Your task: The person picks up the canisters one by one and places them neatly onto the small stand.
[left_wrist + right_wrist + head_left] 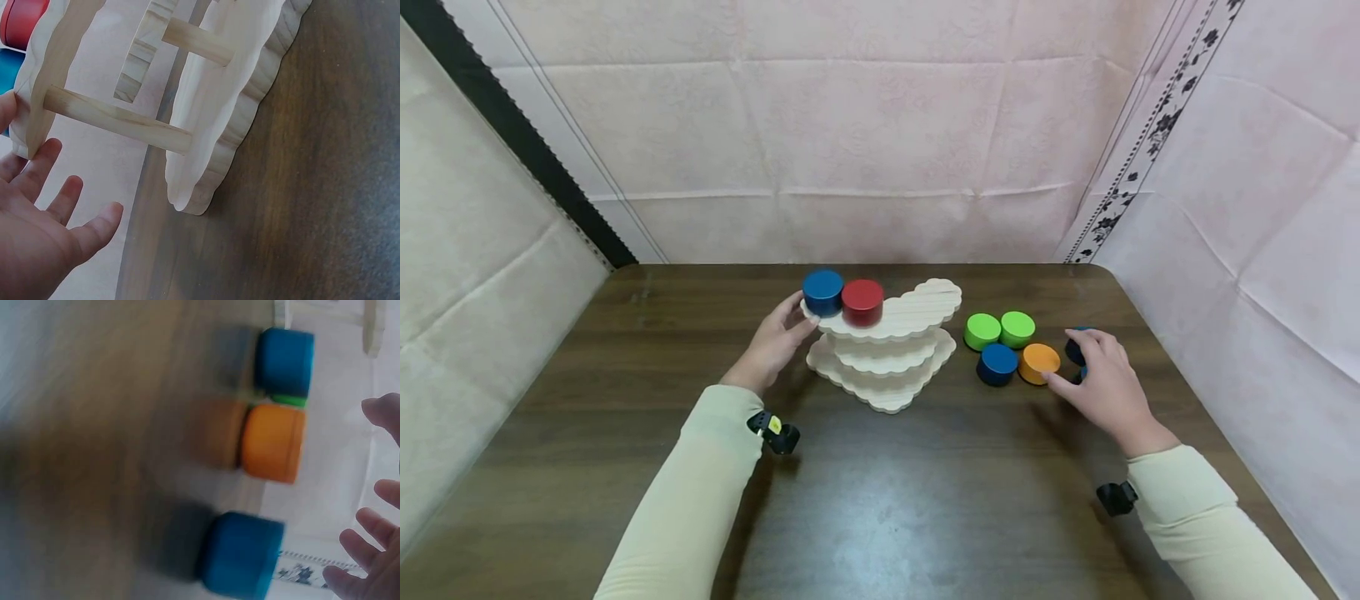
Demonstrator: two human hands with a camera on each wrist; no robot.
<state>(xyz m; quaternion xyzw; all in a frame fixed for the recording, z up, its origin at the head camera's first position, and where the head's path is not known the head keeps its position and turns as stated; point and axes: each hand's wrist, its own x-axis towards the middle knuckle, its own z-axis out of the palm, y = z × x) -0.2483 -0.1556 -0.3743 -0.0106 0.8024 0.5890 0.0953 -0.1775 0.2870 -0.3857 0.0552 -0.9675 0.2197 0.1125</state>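
Note:
A pale wooden three-tier stand (883, 367) with cloud-shaped boards joined by dowels (119, 119) stands mid-table. My left hand (778, 337) pinches the left end of its top board (31, 94), thumb above and fingers below. On that board sit a blue round tub (823, 292) and a red one (862, 302), side by side. Over on the right, my right hand (1101, 379) hovers with fingers spread above a dark blue tub (1075, 354), which it partly hides. In the right wrist view its fingers (359, 550) are apart from the blue tub (240, 556) and the orange tub (275, 444).
Left of the right hand are two green tubs (982, 331), another blue tub (997, 364) and the orange one, grouped closely. Pale cloth walls (850, 150) surround the brown wooden table (865, 500) at the back and sides.

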